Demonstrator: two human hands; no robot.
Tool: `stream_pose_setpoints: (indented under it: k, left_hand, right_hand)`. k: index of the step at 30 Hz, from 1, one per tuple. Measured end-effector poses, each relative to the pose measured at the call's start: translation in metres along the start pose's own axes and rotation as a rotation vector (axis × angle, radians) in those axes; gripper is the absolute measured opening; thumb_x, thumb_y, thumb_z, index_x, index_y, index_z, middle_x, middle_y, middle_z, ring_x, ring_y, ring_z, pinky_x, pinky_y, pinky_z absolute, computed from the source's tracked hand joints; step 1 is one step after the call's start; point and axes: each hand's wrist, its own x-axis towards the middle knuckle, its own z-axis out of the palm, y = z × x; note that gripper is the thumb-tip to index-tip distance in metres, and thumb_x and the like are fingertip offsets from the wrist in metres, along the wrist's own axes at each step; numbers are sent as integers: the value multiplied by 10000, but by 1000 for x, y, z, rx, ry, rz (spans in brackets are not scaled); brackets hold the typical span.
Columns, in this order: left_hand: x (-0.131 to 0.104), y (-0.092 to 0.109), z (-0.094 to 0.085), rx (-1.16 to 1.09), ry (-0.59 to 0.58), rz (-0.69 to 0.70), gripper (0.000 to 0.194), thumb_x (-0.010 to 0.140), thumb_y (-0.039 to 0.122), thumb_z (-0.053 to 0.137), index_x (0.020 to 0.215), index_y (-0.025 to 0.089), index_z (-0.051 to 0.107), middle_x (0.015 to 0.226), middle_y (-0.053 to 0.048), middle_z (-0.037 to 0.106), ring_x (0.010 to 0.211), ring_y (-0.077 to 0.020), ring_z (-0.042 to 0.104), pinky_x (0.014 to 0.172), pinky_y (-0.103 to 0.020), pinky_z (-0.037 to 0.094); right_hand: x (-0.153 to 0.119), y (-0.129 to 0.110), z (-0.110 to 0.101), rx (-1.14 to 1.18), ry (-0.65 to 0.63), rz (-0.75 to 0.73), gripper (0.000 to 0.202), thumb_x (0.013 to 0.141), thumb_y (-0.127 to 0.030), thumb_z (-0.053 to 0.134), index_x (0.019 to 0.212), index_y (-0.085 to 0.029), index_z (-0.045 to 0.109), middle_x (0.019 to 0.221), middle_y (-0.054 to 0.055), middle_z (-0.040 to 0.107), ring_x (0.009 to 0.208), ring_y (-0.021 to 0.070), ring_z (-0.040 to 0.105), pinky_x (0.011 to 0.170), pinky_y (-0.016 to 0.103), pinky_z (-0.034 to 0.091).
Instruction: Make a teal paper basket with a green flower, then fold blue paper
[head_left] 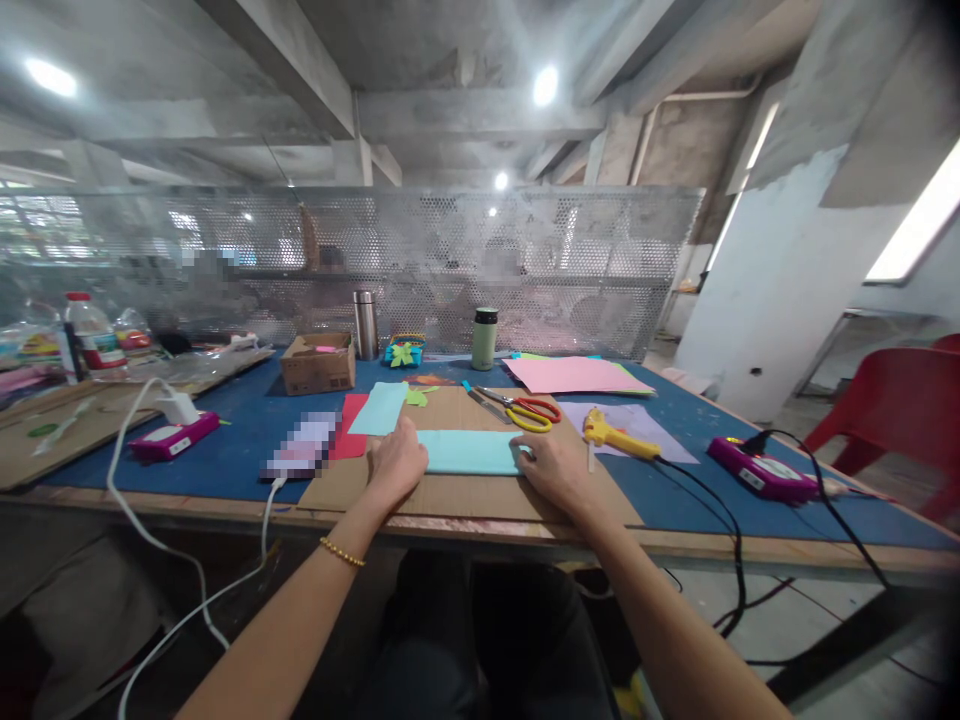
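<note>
A light blue strip of paper (472,453), seemingly folded, lies lengthwise on a brown cardboard sheet (480,502). My left hand (397,462) has its curled fingers closed on the strip's left end. At the right end, my right hand (553,470) pinches the paper in the same way. Just beyond my left hand, a smaller light blue piece of paper (380,409) overlaps a red sheet (348,430). Scissors with yellow handles (529,417) and scissors with red handles (546,405) rest behind the strip. My fingertips are partly hidden.
A yellow glue gun (621,438) lies on a purple sheet (679,440) to the right. Purple power strips (759,470) with cables sit on both sides. Behind stand a cardboard box (318,364), a steel flask (365,326), a green tumbler (484,340) and pink paper (577,375).
</note>
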Motion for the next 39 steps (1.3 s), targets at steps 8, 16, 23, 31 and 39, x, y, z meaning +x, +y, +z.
stream_pose_setpoints:
  k: [8,16,23,31,39]
  left_hand:
    - [-2,0,-2,7,-6,30,339,933,205,446,1248,212,569,1151,-128,750,1164,-304,672,982,-446,422]
    - [-8,4,-3,67,29,111,388,911,137,407,1118,278,703,1103,-124,731,1136,-334,626,944,-477,402]
    - [-7,7,0,276,141,272,410,928,90,351,1060,196,725,1215,-200,616,1157,-348,547,907,-464,387]
    - [-5,21,1,289,75,425,440,944,13,286,1161,115,656,1211,-200,635,1131,-301,581,979,-448,366]
    - [3,24,2,231,-12,557,529,1003,125,362,1379,414,597,1307,-141,626,1239,-311,570,1042,-449,354]
  right_hand:
    - [3,4,7,16,10,9,319,903,-207,501,1009,-211,801,879,105,775,781,233,663,616,312,331]
    - [3,5,11,15,-8,46,395,875,-189,513,1163,-225,781,947,99,793,801,228,700,657,306,394]
    - [3,4,12,-7,-10,61,390,885,-213,524,1189,-239,768,954,99,793,832,241,708,687,315,407]
    - [0,3,16,-106,81,12,375,903,-180,498,1191,-212,736,1172,154,699,1074,301,613,832,374,409]
    - [7,6,22,-31,-15,-291,493,906,4,397,1246,-192,696,1348,113,627,1231,236,539,1013,349,377]
